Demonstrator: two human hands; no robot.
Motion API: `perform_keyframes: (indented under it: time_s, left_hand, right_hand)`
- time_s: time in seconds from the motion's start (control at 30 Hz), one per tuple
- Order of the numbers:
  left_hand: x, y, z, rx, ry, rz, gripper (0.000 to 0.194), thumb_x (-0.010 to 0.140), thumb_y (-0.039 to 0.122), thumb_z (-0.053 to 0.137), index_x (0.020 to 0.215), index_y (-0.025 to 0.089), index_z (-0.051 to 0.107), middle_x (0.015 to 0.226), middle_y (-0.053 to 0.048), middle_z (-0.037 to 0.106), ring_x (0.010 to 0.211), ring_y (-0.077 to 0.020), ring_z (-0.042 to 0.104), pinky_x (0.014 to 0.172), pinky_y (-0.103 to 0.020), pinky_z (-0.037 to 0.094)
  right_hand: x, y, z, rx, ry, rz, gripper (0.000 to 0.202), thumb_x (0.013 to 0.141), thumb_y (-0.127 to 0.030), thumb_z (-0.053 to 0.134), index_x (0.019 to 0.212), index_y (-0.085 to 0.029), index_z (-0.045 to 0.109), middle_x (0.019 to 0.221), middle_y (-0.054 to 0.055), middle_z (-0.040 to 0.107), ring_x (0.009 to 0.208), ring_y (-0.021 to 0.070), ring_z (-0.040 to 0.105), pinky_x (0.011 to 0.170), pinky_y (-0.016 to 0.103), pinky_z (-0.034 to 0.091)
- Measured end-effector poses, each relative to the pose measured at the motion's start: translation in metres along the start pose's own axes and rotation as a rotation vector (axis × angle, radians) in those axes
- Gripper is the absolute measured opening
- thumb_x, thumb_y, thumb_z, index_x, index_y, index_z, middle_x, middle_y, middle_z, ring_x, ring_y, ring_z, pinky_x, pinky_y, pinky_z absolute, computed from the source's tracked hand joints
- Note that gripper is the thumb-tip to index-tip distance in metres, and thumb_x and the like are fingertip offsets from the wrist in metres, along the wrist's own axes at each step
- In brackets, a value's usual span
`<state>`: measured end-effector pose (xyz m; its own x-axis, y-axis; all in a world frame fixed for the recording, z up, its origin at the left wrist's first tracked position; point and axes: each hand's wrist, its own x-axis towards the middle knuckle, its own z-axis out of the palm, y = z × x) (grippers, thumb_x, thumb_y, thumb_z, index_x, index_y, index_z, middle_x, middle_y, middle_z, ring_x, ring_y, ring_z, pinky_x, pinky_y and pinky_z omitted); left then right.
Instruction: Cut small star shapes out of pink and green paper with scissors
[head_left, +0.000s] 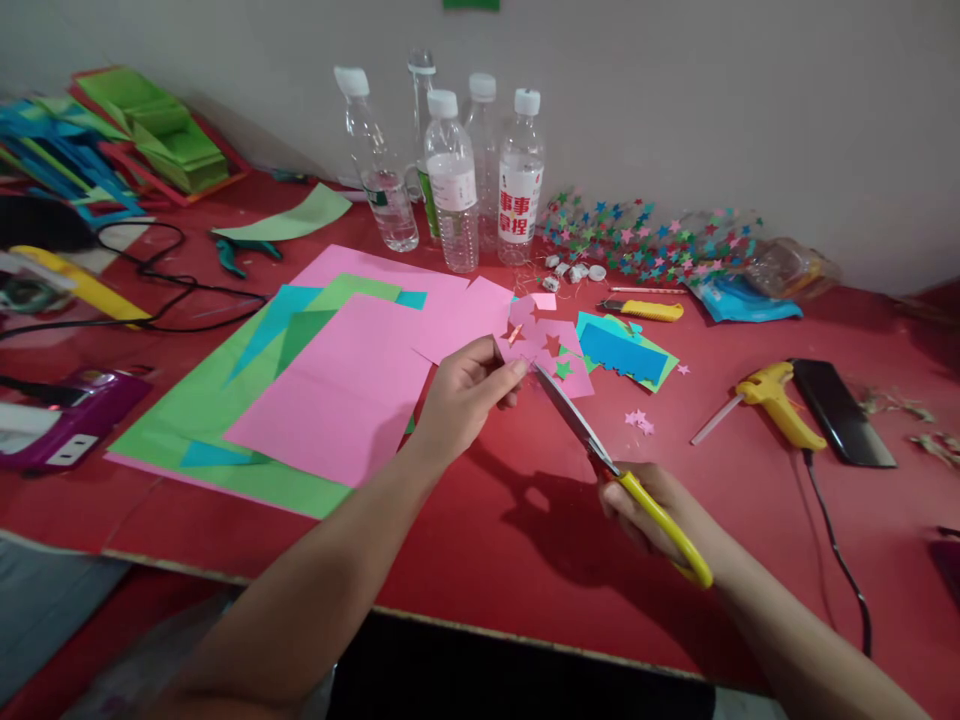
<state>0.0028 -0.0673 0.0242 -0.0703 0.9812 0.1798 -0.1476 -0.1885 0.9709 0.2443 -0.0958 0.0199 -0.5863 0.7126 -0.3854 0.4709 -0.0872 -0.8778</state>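
My left hand [472, 388] is closed in a pinch on a small pink paper piece [527, 362], near the middle of the view. My right hand [649, 505] holds yellow-handled scissors [592, 440], whose tips reach up to the fingertips of my left hand. Behind the hands lies a pink sheet with star-shaped holes [566, 335], with a green star [563, 370] beside the blades. Small pink stars [640, 421] rest on the red table to the right. Large pink sheets [345, 390] and green sheets [180, 420] overlap at the left.
Plastic bottles [452, 205] stand by the wall, with strings of coloured stars [652, 240] beside them. A yellow cutter [645, 309], glue gun [780, 400] and black phone [841, 412] lie right. Black cables and a purple power strip [82, 420] are left.
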Motion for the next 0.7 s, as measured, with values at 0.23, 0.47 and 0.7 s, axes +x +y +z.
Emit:
perform_keyframes:
  time_s: [0.23, 0.47, 0.7]
  left_hand:
    - [0.003, 0.004, -0.004, 0.026, -0.036, -0.029, 0.009, 0.081, 0.024, 0.063, 0.075, 0.016, 0.063, 0.060, 0.003, 0.055, 0.052, -0.0056, 0.052, 0.049, -0.018, 0.044]
    - [0.003, 0.011, -0.003, 0.095, -0.058, -0.094, 0.010, 0.077, 0.025, 0.065, 0.072, 0.017, 0.063, 0.061, 0.002, 0.056, 0.050, -0.0062, 0.051, 0.049, -0.019, 0.044]
    - [0.003, 0.011, -0.002, 0.082, -0.045, -0.101, 0.010, 0.075, 0.025, 0.065, 0.071, 0.017, 0.062, 0.060, 0.002, 0.056, 0.049, -0.0063, 0.051, 0.048, -0.020, 0.043]
  right_hand:
    - [-0.001, 0.004, -0.002, 0.014, -0.029, 0.017, 0.058, 0.083, -0.076, 0.041, 0.065, -0.020, 0.039, 0.045, -0.007, 0.036, 0.038, 0.0063, 0.032, 0.039, 0.021, 0.023]
    - [0.002, 0.009, -0.001, -0.012, -0.034, -0.042, 0.055, 0.087, -0.071, 0.040, 0.068, -0.019, 0.042, 0.046, -0.006, 0.040, 0.039, 0.0066, 0.033, 0.040, 0.022, 0.023]
    - [0.000, 0.005, 0.001, 0.020, -0.025, 0.006, 0.060, 0.082, -0.078, 0.039, 0.062, -0.021, 0.038, 0.043, -0.006, 0.037, 0.039, 0.0072, 0.031, 0.040, 0.022, 0.021]
